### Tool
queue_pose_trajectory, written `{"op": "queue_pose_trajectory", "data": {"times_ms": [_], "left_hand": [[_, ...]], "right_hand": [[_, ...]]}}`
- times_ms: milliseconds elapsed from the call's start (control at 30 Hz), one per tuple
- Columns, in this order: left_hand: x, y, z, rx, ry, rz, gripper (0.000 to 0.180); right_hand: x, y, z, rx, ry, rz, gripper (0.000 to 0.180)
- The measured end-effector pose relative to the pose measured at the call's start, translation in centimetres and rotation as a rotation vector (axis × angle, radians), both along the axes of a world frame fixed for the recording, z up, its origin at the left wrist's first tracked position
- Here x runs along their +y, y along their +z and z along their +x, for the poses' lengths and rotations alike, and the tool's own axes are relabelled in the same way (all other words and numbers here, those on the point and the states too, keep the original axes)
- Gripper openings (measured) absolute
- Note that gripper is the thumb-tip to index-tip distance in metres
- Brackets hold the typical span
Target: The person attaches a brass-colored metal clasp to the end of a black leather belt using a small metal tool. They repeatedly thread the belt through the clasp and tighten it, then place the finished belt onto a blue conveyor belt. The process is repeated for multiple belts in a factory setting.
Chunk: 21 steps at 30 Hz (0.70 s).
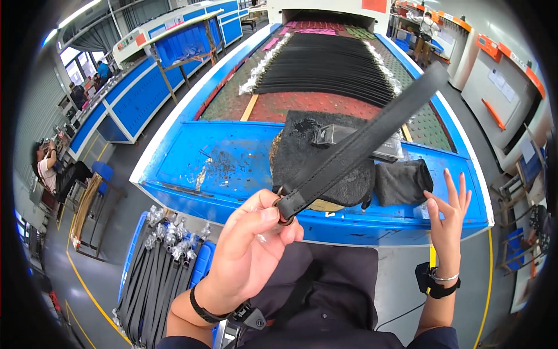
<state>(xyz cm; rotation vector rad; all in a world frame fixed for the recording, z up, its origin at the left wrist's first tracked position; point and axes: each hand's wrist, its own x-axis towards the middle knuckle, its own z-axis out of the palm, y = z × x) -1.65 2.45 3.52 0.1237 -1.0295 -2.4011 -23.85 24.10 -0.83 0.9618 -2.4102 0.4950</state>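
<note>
My left hand is closed on the near end of a black stitched leather strap, pinching it by a dark metal ring. The strap slants up and to the right, its far end free in the air. My right hand is raised over the blue ledge's right side, fingers spread, with nothing in it. Close to its fingertips lies a folded dark cloth. Behind the held strap sits a black fuzzy pad with a small dark box on it, partly covered by the strap.
A blue machine ledge spans the front. Behind it, many black straps with plastic-wrapped ends lie in rows on a conveyor belt. At lower left, a blue bin carries more straps. Farther left, a person sits.
</note>
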Motion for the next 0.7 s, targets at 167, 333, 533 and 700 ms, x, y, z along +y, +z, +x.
{"op": "queue_pose_trajectory", "data": {"times_ms": [167,333,533,700], "left_hand": [[2.2,0.5,-1.8,-0.052,-0.031,0.010,0.020],[6.4,-1.5,-5.2,-0.010,0.275,-0.489,0.009],[10.3,-3.4,-8.3,-0.060,0.584,-1.031,0.016],[11.8,-4.1,-9.0,-0.059,0.635,-1.296,0.038]], "right_hand": [[0.0,1.4,3.0,-0.217,0.354,-0.469,0.022],[-2.3,3.0,7.2,-0.445,0.749,-0.509,0.023],[-2.0,2.8,8.0,-0.581,0.702,-0.644,0.022],[-1.6,2.5,7.1,-0.618,0.658,-0.752,0.023]]}}
